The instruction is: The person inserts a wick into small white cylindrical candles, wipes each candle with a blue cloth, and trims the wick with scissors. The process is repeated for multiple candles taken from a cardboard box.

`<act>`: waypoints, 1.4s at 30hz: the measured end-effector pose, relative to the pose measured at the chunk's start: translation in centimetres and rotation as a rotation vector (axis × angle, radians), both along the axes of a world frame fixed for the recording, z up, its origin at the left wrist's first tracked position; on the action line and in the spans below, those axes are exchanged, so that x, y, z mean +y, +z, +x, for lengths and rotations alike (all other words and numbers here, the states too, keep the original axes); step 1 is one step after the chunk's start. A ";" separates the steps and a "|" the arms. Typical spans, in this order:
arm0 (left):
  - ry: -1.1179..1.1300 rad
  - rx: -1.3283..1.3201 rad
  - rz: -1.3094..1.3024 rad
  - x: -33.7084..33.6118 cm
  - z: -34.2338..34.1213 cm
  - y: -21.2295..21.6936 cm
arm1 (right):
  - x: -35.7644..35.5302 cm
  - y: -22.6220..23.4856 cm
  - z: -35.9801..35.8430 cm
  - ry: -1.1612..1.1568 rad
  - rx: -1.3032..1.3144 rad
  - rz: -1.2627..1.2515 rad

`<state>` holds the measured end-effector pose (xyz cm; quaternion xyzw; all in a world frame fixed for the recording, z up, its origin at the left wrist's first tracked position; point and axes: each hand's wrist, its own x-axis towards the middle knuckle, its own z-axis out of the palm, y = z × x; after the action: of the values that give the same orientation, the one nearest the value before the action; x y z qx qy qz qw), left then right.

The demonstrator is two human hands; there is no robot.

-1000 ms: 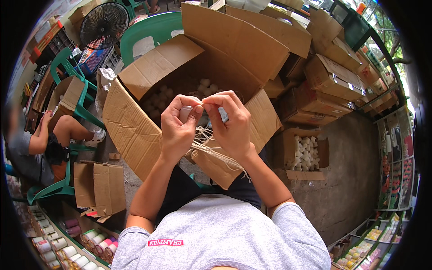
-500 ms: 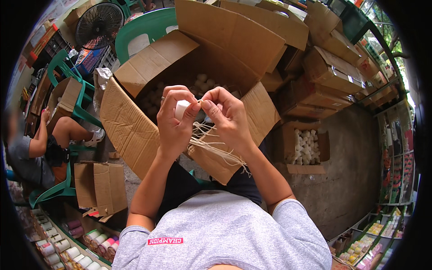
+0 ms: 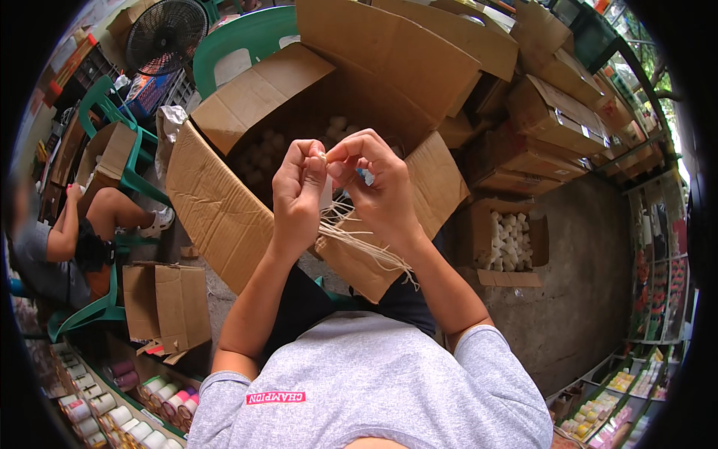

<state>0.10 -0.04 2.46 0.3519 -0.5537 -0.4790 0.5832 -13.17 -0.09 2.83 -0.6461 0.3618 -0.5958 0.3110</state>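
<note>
Over the open cardboard box (image 3: 217, 202), my two hands meet at the fingertips. My left hand (image 3: 301, 183) is closed around a smooth white piece (image 3: 326, 194), mostly hidden by the fingers. Thumb and forefinger of my right hand (image 3: 374, 176) pinch right beside the left fingertips; what is in that pinch is too small to make out. A bundle of thin white cords (image 3: 366, 243) trails from below my hands across the near box flap. Inside the box lie several small white pieces (image 3: 262, 153).
On the floor at right stands a smaller carton (image 3: 508, 280) of white pieces. Stacked cartons (image 3: 553, 120) fill the far right. A green chair (image 3: 247, 45) and a fan (image 3: 166, 36) are behind the box. A seated person (image 3: 56, 247) is at left, near an open carton (image 3: 168, 307).
My left hand has turned and closed more, so the white piece shows less. The right fingers have curled in, still beside the left fingertips.
</note>
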 end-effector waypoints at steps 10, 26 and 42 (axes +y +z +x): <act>-0.280 0.480 0.256 -0.3 0.5 -0.4 | 0.1 0.4 0.4 -0.018 0.142 -0.067; -0.057 0.541 0.129 0.1 -0.9 -1.3 | -0.4 -0.9 0.7 -0.164 0.199 -0.208; -0.332 0.703 0.195 -7.7 2.3 1.3 | -7.5 3.0 -0.6 0.099 0.297 -0.098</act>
<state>2.44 -7.74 3.73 0.1261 -0.3215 -0.7083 0.6157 -13.77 -7.58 5.78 -0.7585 0.3421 -0.4945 0.2512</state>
